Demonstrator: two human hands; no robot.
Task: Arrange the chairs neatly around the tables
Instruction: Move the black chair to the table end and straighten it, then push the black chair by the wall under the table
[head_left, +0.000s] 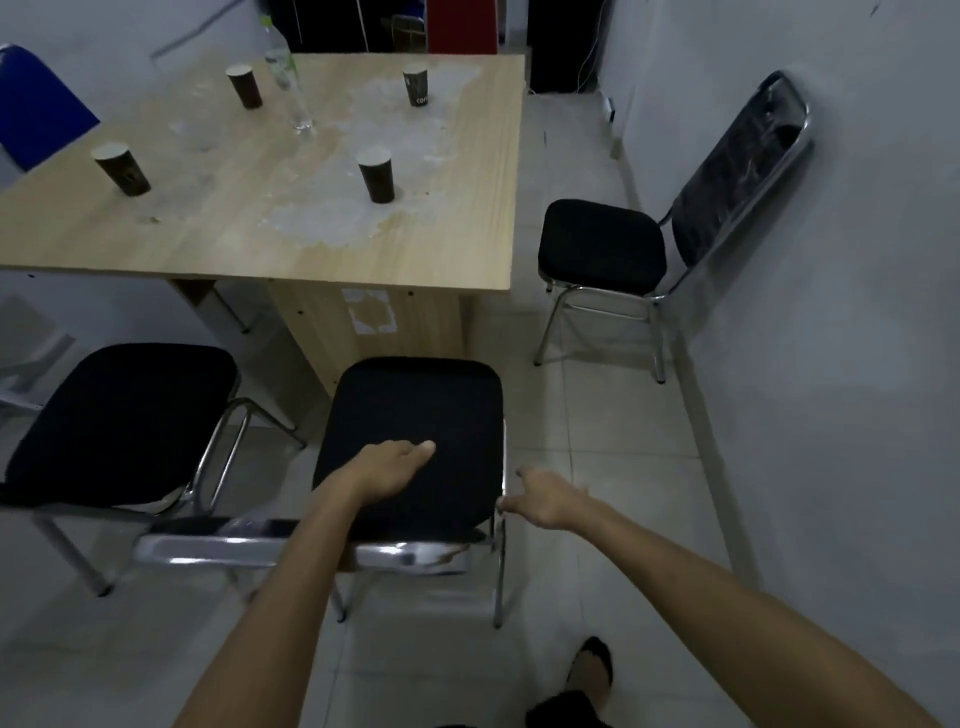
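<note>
A black padded chair (421, 410) with a chrome frame stands right in front of me, its seat facing the near edge of the wooden table (467, 249). My left hand (387, 470) lies flat on the rear of that seat, fingers together, gripping nothing. My right hand (540, 501) hovers at the seat's right rear corner, fingers spread by the chrome frame. A second black chair (119, 421) stands to the left. A third black chair (602, 244) is against the right wall, side-on to the table.
Several dark paper cups (376, 174) and a clear plastic bottle (285, 78) stand on the table. A blue chair back (36, 109) shows at the far left. The white wall (831, 364) runs close along the right. My foot (592, 665) is on the tiled floor.
</note>
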